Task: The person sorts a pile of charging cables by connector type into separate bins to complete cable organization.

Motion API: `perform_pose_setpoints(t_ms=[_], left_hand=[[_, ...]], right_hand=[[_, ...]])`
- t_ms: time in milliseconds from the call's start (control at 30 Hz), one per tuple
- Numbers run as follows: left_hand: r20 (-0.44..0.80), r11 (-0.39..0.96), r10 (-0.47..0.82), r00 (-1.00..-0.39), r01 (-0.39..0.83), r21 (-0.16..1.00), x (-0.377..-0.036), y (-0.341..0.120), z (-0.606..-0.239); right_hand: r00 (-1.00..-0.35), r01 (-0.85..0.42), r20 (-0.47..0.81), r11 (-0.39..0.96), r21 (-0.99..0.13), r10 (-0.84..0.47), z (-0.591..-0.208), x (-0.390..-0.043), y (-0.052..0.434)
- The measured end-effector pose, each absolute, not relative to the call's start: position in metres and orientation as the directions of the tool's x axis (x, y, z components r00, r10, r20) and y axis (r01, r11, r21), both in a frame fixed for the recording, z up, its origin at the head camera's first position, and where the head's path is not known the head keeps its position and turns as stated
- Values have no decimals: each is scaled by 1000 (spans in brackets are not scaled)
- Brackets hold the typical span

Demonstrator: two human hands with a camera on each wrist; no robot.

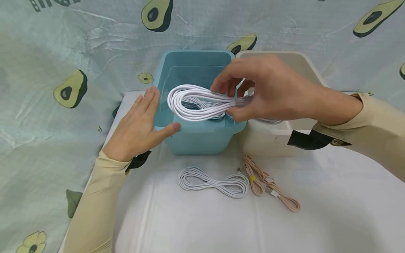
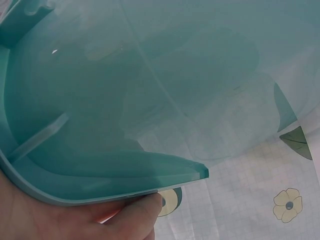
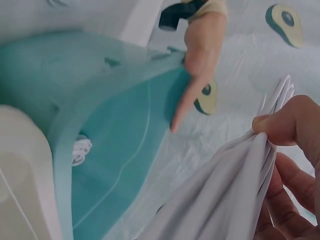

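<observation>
On the white cloth-covered surface [image 1: 316, 218] stood a teal plastic bin [image 1: 199, 140] and a cream plastic bin [image 1: 272, 140]. Left hand [image 1: 139, 124] lay flat against the teal bin's side, fingers straight, thumb on the rim. Right hand [image 1: 269, 89] pinched a coiled white cable bundle [image 1: 196, 103] over the teal bin, grip at mid-bundle. Bundle looked light, floppy, loops likely to spill; best held mid-bundle. Another white cable coil [image 1: 213, 182] and a pink cable [image 1: 269, 184] lay in front.
</observation>
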State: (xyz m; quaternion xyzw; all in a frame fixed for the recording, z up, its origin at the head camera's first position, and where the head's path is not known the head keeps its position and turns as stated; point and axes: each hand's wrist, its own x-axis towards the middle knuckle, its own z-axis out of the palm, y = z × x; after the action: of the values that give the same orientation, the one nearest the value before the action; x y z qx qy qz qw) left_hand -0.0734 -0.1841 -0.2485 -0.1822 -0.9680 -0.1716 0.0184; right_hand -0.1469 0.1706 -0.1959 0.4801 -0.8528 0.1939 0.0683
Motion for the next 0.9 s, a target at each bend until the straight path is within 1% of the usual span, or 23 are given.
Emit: perform_pose_setpoints(t_ms=[33, 67, 100, 133, 233, 300, 500, 700, 900], left_hand=[[100, 874, 347, -933, 360, 326, -74, -184, -249], [102, 874, 347, -932, 361, 325, -74, -184, -249], [105, 874, 347, -932, 362, 324, -74, -184, -249], [107, 874, 347, -932, 363, 324, -74, -184, -250], [116, 874, 348, -930, 366, 319, -75, -184, -250], [122, 873, 351, -929, 371, 317, -75, -185, -251], [124, 873, 357, -926, 378, 307, -74, -185, -249], [110, 877, 352, -929, 369, 308, -70, -183, -247], [111, 879, 347, -931, 365, 307, -65, -181, -245]], right_hand=[[-535, -842, 307, 467, -269, -787, -188, -142, 166], [-556, -828, 301, 486, -281, -775, -168, -123, 156], [-574, -816, 305, 496, -297, -760, -156, -111, 149], [-583, -811, 310, 515, -278, -751, -149, -105, 144], [-627, -778, 310, 567, -268, -714, -135, -96, 133], [-651, -759, 303, 592, -272, -696, -131, -98, 128], [-695, -719, 289, 623, -309, -658, -130, -112, 121], [-728, -686, 277, 655, -319, -627, -128, -121, 114], [-767, -640, 235, 688, -342, -597, -129, -132, 106]])
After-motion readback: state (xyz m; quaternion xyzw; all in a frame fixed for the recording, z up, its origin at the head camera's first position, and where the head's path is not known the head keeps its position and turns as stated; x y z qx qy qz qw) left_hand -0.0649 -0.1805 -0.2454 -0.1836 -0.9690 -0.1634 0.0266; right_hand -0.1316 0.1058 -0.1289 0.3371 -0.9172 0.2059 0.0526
